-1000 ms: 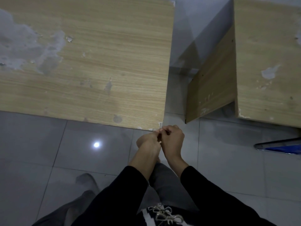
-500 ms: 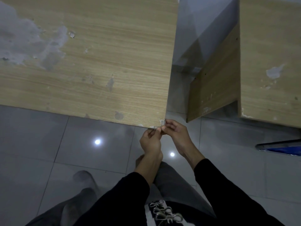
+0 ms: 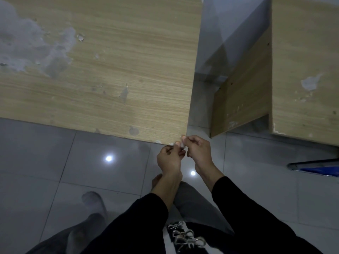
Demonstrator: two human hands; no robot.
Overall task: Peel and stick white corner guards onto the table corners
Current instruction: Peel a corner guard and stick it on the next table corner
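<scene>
The table (image 3: 113, 85) is seen from above; its wood-grain top is marked by grey worn patches (image 3: 31, 44) at the far left and by smaller chips nearer the middle. A small white guard (image 3: 182, 146) is held just at the table's near right corner; it is blurred and mostly hidden by fingertips, so its shape cannot be made out, nor can it be told whether it touches the edge. The left hand (image 3: 170, 159) is raised from below with its fingers curled, and the guard is pinched between its thumb and forefinger. The right hand (image 3: 199, 151) is brought in beside it, fingers likewise curled; the guard is pinched by its thumb and forefinger as well, the forefinger tip lying right at the corner. Both forearms are covered by black sleeves (image 3: 256, 217).

A second table (image 3: 304, 74) of the same wood is set well apart to the right, with its side panel (image 3: 244, 92) turned towards the gap. The floor (image 3: 36, 153) is laid with glossy grey tiles, on which two light spots (image 3: 108, 158) are reflected; a blue, metal-edged item (image 3: 319, 167) is cut off at the right edge. Grey trousers (image 3: 192, 204) and silver bows (image 3: 185, 237) are seen at the bottom.
</scene>
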